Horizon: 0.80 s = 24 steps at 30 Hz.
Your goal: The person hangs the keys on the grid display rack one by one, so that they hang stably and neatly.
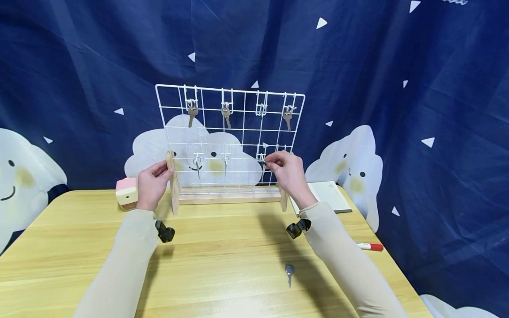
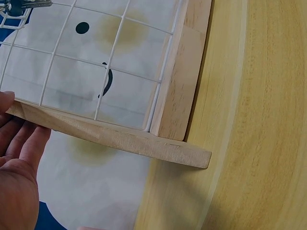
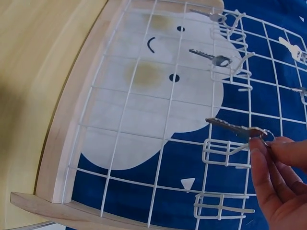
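A white wire grid rack [image 1: 243, 129] in a wooden stand faces me, with hooks in an upper and a lower row. My left hand [image 1: 152, 183] grips the stand's left wooden post [image 2: 110, 136], thumb on one side and fingers on the other. Between thumb and fingertips my right hand [image 1: 289, 173] pinches a key [image 3: 235, 127] by its small ring, right at a lower-row hook [image 3: 223, 152]. Two keys hang on the lower hooks to the left, one of them a silver key [image 3: 218, 61]. In the upper row three keys hang, including a brass-coloured key [image 1: 192, 113]; the third upper hook [image 1: 261, 109] holds none.
A single key [image 1: 289, 274] lies on the wooden table [image 1: 207, 265] near the front. An open notebook [image 1: 329, 196] lies behind my right forearm, and a red-and-white marker [image 1: 370, 246] beside it. At the left stands a pink-and-cream block [image 1: 127, 193]. A blue curtain [image 1: 238, 39] hangs behind.
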Each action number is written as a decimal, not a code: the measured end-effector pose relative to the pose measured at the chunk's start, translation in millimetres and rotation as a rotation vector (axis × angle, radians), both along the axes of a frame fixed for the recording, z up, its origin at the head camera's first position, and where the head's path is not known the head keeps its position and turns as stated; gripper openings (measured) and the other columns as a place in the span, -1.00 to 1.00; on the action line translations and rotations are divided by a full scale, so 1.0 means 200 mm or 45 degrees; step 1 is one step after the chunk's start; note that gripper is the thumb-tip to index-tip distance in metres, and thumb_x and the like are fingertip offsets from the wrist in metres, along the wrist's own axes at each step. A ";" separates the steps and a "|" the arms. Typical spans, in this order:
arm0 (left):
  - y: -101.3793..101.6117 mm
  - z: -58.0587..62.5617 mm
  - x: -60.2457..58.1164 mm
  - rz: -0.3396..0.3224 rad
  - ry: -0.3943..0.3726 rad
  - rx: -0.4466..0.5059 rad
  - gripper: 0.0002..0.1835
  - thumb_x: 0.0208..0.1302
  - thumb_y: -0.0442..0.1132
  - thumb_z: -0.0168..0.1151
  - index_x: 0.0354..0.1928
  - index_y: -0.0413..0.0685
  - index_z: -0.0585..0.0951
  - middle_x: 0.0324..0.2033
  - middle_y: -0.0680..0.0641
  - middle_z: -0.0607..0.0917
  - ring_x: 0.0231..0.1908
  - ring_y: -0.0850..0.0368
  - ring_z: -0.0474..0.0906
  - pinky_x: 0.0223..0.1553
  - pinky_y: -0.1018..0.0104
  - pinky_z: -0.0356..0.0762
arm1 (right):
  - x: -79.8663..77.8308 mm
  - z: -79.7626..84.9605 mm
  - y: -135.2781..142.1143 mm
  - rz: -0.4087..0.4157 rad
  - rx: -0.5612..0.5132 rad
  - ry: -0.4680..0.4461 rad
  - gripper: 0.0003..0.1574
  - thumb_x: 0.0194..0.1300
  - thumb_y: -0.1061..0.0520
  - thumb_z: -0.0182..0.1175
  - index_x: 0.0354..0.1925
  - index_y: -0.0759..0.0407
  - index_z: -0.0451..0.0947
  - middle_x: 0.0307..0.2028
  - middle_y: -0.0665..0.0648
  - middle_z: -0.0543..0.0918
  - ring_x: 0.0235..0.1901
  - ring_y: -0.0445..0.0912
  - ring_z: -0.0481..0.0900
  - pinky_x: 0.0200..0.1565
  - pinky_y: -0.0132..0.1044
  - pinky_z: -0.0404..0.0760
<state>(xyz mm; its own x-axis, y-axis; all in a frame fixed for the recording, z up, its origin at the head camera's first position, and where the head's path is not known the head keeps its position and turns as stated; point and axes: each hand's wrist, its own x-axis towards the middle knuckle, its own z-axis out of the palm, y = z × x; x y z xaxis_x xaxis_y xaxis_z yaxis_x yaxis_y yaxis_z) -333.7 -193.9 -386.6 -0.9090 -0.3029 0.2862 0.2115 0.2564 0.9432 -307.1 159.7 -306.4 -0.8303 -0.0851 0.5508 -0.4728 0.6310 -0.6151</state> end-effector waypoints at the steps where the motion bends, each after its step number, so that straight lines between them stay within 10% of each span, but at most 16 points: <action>1: 0.00 0.00 0.00 0.001 -0.001 -0.001 -0.56 0.39 -0.30 0.22 0.25 -0.31 0.51 0.14 -0.26 0.57 0.17 -0.06 0.49 0.14 0.30 0.48 | 0.00 0.00 0.00 -0.013 0.000 0.002 -0.89 0.25 0.35 0.29 -0.29 0.23 0.74 -0.36 0.06 0.71 -0.39 -0.12 0.60 -0.33 -0.28 0.59; 24: 0.00 -0.01 -0.01 0.001 0.013 0.005 -0.56 0.38 -0.28 0.23 0.24 -0.33 0.52 0.14 -0.27 0.58 0.17 -0.06 0.49 0.14 0.30 0.49 | -0.07 -0.08 -0.03 -0.129 -0.046 -0.033 -0.89 0.23 0.33 0.33 -0.26 0.23 0.74 -0.34 0.07 0.72 -0.38 -0.12 0.62 -0.32 -0.29 0.60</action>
<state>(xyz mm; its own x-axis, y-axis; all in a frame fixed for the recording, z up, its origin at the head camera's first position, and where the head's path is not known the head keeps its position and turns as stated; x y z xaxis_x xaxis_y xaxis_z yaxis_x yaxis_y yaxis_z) -335.1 -194.4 -388.4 -0.9059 -0.3045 0.2944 0.2213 0.2525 0.9420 -321.7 152.8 -322.0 -0.8476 0.0194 0.5303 -0.3914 0.6522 -0.6492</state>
